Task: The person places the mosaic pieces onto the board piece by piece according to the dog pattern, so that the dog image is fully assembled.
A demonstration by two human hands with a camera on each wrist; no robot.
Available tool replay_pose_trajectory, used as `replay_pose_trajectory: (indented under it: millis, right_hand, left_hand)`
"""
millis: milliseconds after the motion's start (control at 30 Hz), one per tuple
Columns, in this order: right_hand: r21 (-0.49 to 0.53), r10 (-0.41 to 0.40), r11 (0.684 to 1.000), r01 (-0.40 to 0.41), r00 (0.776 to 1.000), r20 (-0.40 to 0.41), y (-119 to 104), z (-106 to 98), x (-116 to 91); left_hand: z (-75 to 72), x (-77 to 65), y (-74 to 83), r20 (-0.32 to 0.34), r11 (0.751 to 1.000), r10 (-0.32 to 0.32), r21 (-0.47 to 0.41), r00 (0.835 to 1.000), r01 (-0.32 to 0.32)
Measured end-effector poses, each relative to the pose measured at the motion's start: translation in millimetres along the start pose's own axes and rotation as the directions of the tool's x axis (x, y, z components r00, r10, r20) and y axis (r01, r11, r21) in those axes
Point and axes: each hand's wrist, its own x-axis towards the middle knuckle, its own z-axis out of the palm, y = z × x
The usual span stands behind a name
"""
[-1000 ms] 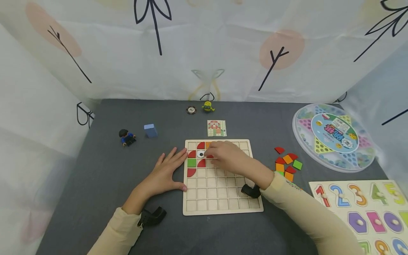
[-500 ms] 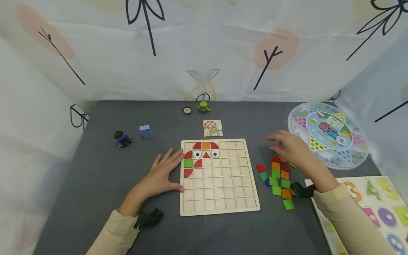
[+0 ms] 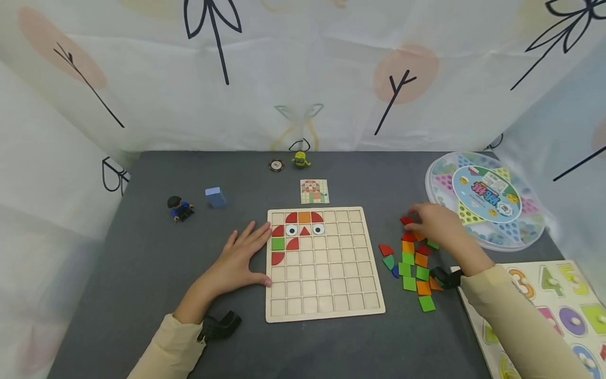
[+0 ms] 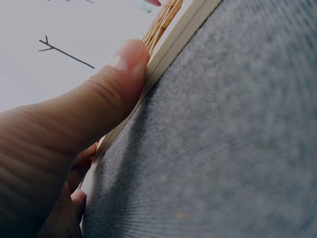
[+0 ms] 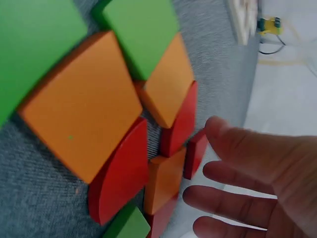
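Note:
My left hand lies along the left edge of the wooden grid board, fingers spread and fairly straight. In the left wrist view its thumb presses the board's rim. Set in the upper left cells are red quarter-round tiles, a green square tile, an orange square tile, a red triangle and two eye tiles. My right hand reaches over the far end of the loose tiles. In the right wrist view its thumb and fingers are apart, right at a red quarter-round tile.
Loose green, orange and red tiles lie right of the board. A pattern card sits behind it. Beyond are a round game box, number puzzle, blue block, toy figure, round chip and yellow-green toy.
My right hand has left the board, uncovering the red triangle and second eye tile, and moved right, then down to the far loose tiles. My left hand stays at the board's edge.

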Motion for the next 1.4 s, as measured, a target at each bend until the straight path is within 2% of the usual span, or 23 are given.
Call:
replay_pose_trajectory:
  millis: [200,367,567,700,767,867,1000,1267,1400]
  right_hand:
    - [-0.031,-0.013,0.999,0.014,1.000,0.024,-2.3,3.8,3.9]
    - [-0.042,-0.026,0.999,0.026,1.000,-0.002,-3.9,5.1,5.1]
    - [-0.071,-0.109,0.992,0.104,0.991,-0.071,-8.6,11.9,7.5]
    - [-0.050,-0.166,0.985,0.162,0.984,-0.072,-14.4,13.3,9.7]
    - [-0.025,-0.153,0.988,0.152,0.986,-0.068,-16.9,12.2,9.9]
    - [-0.008,-0.046,0.999,0.045,0.997,-0.066,-18.4,9.9,8.8]
    - [0.008,0.085,0.996,-0.085,0.996,-0.039,-20.5,9.0,7.9]
    - [0.006,0.018,1.000,-0.017,0.997,-0.069,-28.7,12.6,11.3]
    - [0.015,-0.038,0.999,0.040,0.992,-0.121,-44.7,9.3,5.6]
  left_hand:
    - [3.3,-2.8,-1.4,-0.020,1.000,0.021,0.004,1.000,-0.021]
    - [3.9,-2.8,-1.9,-0.044,1.000,0.026,-0.004,0.999,-0.027]
    - [1.7,-2.3,0.4,-0.026,1.000,0.009,-0.017,1.000,-0.009]
    - [0.8,-1.4,0.6,-0.015,1.000,0.007,-0.014,1.000,-0.008]
    - [0.6,-1.4,0.2,-0.015,1.000,0.008,-0.014,1.000,-0.008]
    - [0.1,-1.7,0.2,-0.017,1.000,0.010,-0.016,1.000,-0.010]
    - [-0.7,-2.1,0.0,-0.015,1.000,0.007,-0.012,1.000,-0.007]
    - [-0.8,-2.5,-0.9,-0.009,1.000,-0.003,-0.001,1.000,0.003]
    - [-0.5,-2.1,-1.0,-0.012,1.000,0.009,0.002,1.000,-0.009]
